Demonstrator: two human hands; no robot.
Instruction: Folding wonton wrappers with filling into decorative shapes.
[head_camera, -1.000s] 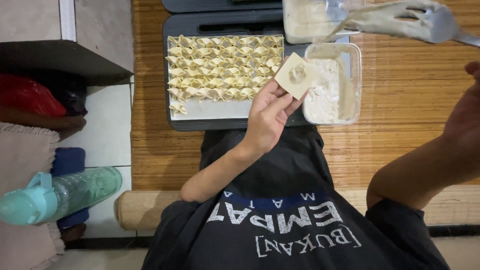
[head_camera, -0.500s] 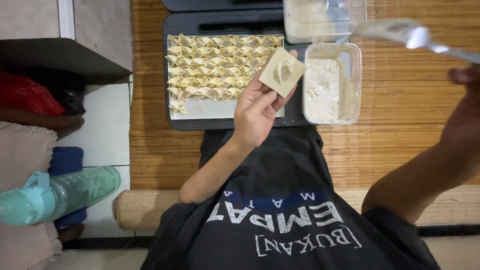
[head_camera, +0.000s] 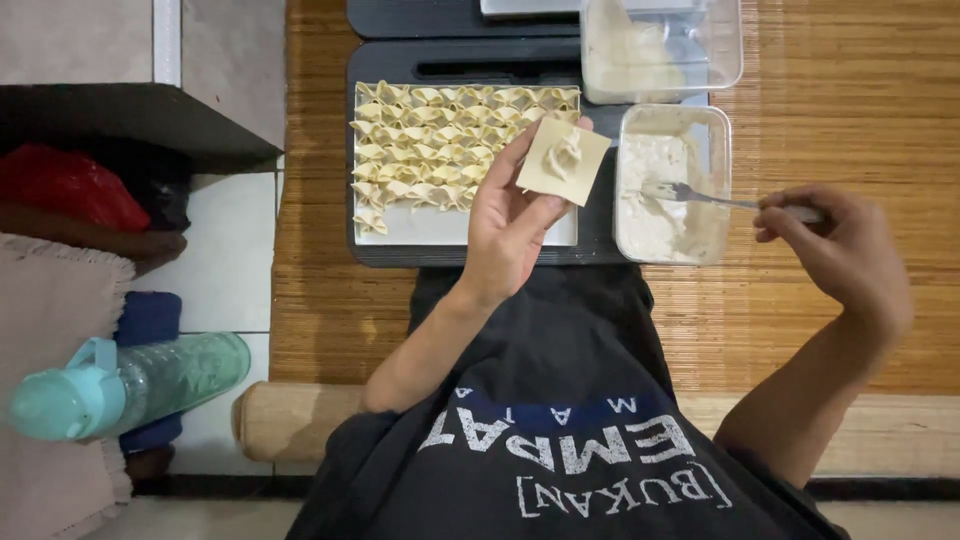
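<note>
The left hand (head_camera: 515, 225) is half open and holds a square dumpling wrapper (head_camera: 563, 160) flat on its fingertips, with a small lump of filling in the middle, just above the centre of the frame. The right hand (head_camera: 845, 255), at the right, is closed around the handle of a fork (head_camera: 700, 196) whose prongs rest in the filling container (head_camera: 668, 185). The wrapper lies only on the fingers, not pinched — it seems to me it can slide off or tip, and the filling can fall onto the dark tray (head_camera: 400, 250) or onto the folded dumplings (head_camera: 440, 140) in rows beneath. The fork sits low in the container, so a careless pull may tilt the container too. All things stand on a woven bamboo mat (head_camera: 850, 120) on the floor. At the left there are pale tiles (head_camera: 225, 250), a dark shelf (head_camera: 130, 115) in the upper left, and a green water bottle (head_camera: 130, 385) lying in the lower left. A second container (head_camera: 660, 45) stands at the top edge.
</note>
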